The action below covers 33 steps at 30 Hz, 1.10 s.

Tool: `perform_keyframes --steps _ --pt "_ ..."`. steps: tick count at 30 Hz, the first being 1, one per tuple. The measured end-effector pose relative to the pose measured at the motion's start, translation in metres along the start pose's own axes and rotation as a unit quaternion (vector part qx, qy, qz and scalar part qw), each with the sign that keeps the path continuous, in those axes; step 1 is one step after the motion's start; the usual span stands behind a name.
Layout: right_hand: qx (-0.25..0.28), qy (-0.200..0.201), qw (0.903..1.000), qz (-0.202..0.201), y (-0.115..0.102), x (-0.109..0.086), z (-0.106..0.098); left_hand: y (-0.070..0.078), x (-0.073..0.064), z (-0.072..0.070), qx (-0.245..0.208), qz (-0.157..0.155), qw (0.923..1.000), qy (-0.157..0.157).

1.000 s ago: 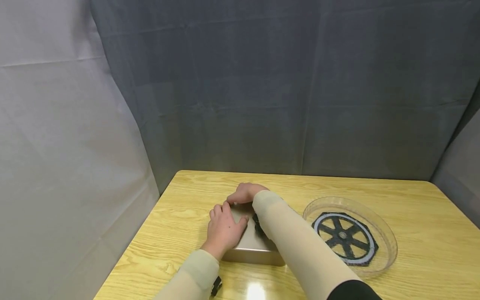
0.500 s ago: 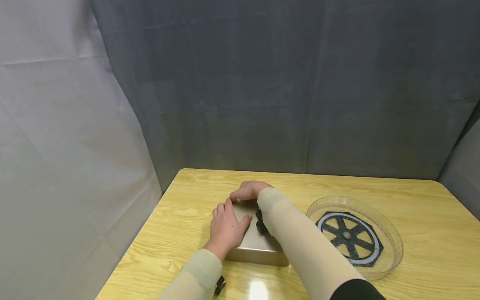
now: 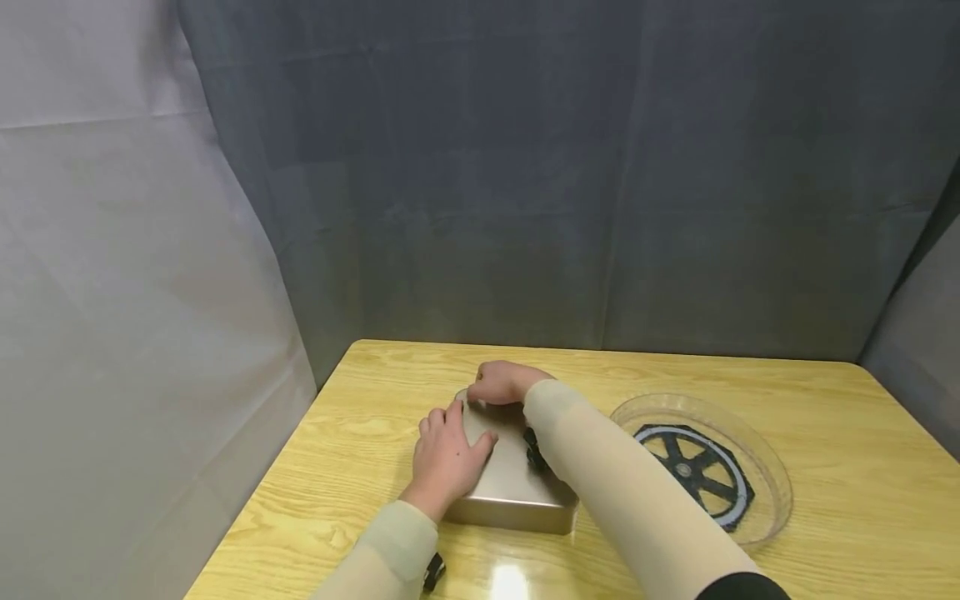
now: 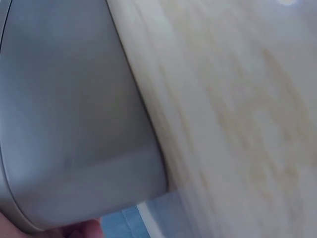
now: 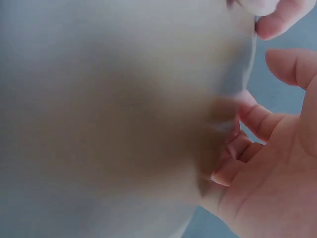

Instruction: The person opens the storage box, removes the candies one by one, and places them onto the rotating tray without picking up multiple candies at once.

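"Left hand [image 3: 447, 460]?"
"Fingers spread, resting on the metal box [image 3: 510, 483], flat on the counter [image 3: 341, 450]."
"Right hand [image 3: 506, 383]?"
"It has slid rightward along the far edge, baring the far-left corner; fingers bent, but I can't tell if they grip."

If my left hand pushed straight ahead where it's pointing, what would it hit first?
Probably your right hand, at the far edge of the metallic box, though depth there is unclear.

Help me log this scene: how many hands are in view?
2: the left hand at the left side of the metal box, the right hand at its far end.
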State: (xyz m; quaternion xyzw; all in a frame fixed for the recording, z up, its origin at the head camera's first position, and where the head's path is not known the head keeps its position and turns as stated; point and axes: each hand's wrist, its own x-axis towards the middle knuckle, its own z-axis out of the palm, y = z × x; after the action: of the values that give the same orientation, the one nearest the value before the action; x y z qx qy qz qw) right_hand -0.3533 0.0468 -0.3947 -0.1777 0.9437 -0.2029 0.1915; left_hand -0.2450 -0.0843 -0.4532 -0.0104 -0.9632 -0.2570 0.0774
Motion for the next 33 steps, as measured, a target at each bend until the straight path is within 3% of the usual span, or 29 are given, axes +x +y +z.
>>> perform_keyframes --steps 8,15,20,28,33 --pt "-0.048 0.027 0.9976 -0.042 0.008 -0.016 -0.004 -0.003 0.005 0.0 0.014 0.015 0.9998 -0.006" --pt "-0.094 0.042 0.9943 -0.028 0.024 -0.028 -0.01 -0.003 0.011 -0.002 0.006 0.012 0.9999 -0.009" --pt "-0.075 0.073 0.9943 -0.023 0.038 -0.038 -0.007 -0.004 0.014 0.0 0.007 0.011 0.9998 -0.012" --pt "-0.019 0.151 0.9881 0.018 0.055 -0.056 0.004 -0.011 0.019 -0.002 -0.01 0.007 0.9998 -0.018" --pt "0.022 0.163 0.9857 0.038 0.061 -0.07 0.012 -0.016 0.017 -0.007 -0.025 0.004 0.9993 -0.027"
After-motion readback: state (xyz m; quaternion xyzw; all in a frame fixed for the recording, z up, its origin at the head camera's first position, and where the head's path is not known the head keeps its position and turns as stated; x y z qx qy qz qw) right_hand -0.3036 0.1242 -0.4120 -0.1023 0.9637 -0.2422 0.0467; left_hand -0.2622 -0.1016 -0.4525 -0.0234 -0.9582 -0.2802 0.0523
